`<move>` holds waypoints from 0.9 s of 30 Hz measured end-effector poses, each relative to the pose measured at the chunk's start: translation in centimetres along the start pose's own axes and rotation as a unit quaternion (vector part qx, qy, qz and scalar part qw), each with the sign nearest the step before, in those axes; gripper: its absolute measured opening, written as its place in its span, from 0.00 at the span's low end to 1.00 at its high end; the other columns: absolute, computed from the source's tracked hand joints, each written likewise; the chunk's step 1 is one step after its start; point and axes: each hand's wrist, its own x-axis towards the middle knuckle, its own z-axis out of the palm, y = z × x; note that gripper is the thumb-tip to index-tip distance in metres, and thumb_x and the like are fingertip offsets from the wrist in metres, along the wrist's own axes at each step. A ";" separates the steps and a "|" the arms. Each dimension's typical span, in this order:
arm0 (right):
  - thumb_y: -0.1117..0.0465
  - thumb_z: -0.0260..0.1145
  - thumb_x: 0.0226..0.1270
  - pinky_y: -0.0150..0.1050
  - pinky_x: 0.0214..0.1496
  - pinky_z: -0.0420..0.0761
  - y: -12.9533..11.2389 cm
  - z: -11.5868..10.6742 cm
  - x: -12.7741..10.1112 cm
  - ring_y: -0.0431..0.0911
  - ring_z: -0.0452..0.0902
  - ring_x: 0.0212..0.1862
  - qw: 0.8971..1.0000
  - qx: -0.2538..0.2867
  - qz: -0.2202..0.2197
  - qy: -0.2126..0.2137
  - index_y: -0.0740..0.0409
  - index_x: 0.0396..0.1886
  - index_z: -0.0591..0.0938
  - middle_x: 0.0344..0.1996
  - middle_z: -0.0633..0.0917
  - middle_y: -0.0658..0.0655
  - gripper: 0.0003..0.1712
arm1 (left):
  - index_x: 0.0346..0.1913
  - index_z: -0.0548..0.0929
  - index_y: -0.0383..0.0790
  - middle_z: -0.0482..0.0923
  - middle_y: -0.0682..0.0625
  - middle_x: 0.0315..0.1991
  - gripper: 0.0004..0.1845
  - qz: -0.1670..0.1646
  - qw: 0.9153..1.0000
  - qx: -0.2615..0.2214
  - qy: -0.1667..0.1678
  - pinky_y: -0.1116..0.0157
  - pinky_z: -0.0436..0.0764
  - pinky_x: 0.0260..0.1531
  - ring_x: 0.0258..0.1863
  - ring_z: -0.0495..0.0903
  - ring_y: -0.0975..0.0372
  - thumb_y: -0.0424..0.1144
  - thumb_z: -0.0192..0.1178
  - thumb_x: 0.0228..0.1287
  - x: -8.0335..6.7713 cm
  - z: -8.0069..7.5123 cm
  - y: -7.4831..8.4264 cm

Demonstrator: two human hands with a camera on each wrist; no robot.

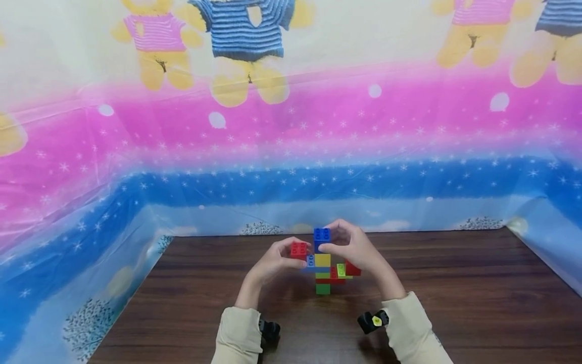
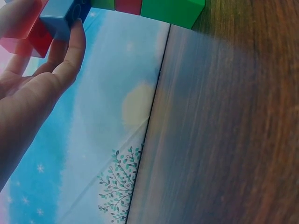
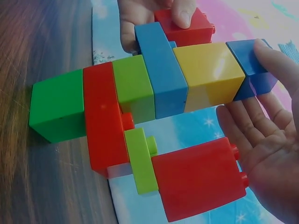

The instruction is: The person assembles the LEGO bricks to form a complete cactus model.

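Observation:
A tower of toy building bricks stands upright on the table, with a green brick [image 3: 58, 105] at its foot. Above that come a long red brick [image 3: 103, 116], a lime brick [image 3: 134, 84], a long blue brick [image 3: 161, 70] and a yellow brick [image 3: 208, 70]. My right hand [image 1: 356, 247] pinches the dark blue brick [image 1: 322, 239] on top, thumb on one side and fingers on the other. On the left, my left hand [image 1: 273, 260] grips a red brick [image 1: 298, 248] at the long blue brick's outer end.
From the long red brick's right end rise a thin lime brick [image 3: 142, 161] and a larger red brick [image 3: 201, 179], below my right hand. Dark wood table [image 1: 191, 303] surrounds the tower. A printed cloth [image 1: 273, 187] hangs behind the table's far edge.

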 end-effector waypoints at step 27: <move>0.54 0.70 0.62 0.44 0.54 0.80 0.5 0.1 0.3 0.50 0.80 0.50 1.000 -0.001 0.018 0.001 0.56 0.50 0.78 0.45 0.84 0.59 0.19 | 0.59 0.73 0.30 0.74 0.28 0.57 0.23 0.002 1.000 0.006 0.002 0.63 0.80 0.52 0.49 0.79 0.61 0.30 0.62 0.61 0.0 0.0 0.0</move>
